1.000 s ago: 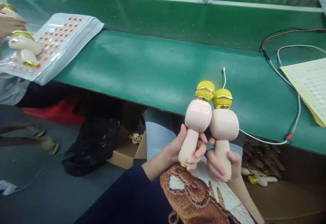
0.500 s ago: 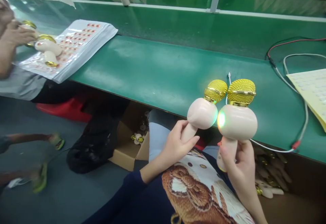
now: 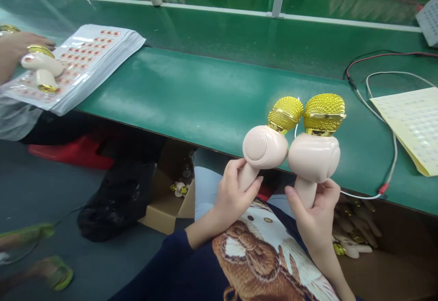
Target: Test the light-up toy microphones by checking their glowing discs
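Observation:
Two pale pink karaoke microphones with gold mesh heads are held up side by side, their round bodies touching. My left hand (image 3: 236,198) is shut around the handle of the left microphone (image 3: 264,147), whose round speaker grille faces me. My right hand (image 3: 316,212) grips the handle of the right microphone (image 3: 313,157), with a grille showing at that body's right side. The lower handle ends are hidden in my fingers. Behind the heads, a thin white cable (image 3: 296,127) is partly hidden.
A green workbench (image 3: 205,91) runs ahead. At far left, a co-worker's hand (image 3: 20,48) holds a similar microphone (image 3: 43,66) over a stack of sticker sheets (image 3: 99,50). A yellowish dot sheet (image 3: 407,125) and cables lie right. Cardboard boxes (image 3: 167,205) sit below.
Both microphones have rotated, bringing the speaker grilles into view, and the green glow in the right microphone no longer shows. Both are held slightly higher, and the co-worker's microphone has shifted left.

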A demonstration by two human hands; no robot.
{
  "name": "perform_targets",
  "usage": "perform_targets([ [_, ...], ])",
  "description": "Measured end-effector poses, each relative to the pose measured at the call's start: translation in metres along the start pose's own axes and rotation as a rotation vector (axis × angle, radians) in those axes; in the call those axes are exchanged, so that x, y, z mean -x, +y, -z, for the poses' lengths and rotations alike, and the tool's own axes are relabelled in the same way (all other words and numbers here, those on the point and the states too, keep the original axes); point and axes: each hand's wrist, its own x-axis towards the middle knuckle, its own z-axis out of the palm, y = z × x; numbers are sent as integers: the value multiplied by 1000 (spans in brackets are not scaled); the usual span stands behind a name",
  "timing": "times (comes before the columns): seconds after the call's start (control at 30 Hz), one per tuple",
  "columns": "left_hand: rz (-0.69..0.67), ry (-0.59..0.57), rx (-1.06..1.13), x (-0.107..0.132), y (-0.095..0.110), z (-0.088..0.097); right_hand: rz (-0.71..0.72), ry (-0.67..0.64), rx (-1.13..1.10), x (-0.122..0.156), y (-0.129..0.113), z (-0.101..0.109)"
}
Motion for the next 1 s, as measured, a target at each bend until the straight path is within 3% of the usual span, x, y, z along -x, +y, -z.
perform_targets([
  [0.1, 139, -9, 145, -2, -4, -2, -139, -79, -111, -5, 4, 3],
  [0.27, 427, -147, 645, -18, -8, -5, -485, -503, -603, -34, 14, -5],
  [0.43, 693, -297, 915, -34, -14, -5, -769, -501, -750, -53, 21, -22],
  [0.57, 849, -346, 938, -33, -26, 0, -735, -505, -707, -40, 28, -23],
  [0.67, 784, -413, 679, -36, -35, 13, -633, -492, -628, -31, 31, -19],
  [0.87, 319, -418, -346, -55, -30, 45, -601, -463, -577, -29, 38, -16],
  [1.0, 265, -421, -593, -56, -22, 53, -583, -482, -613, -27, 46, -15],
])
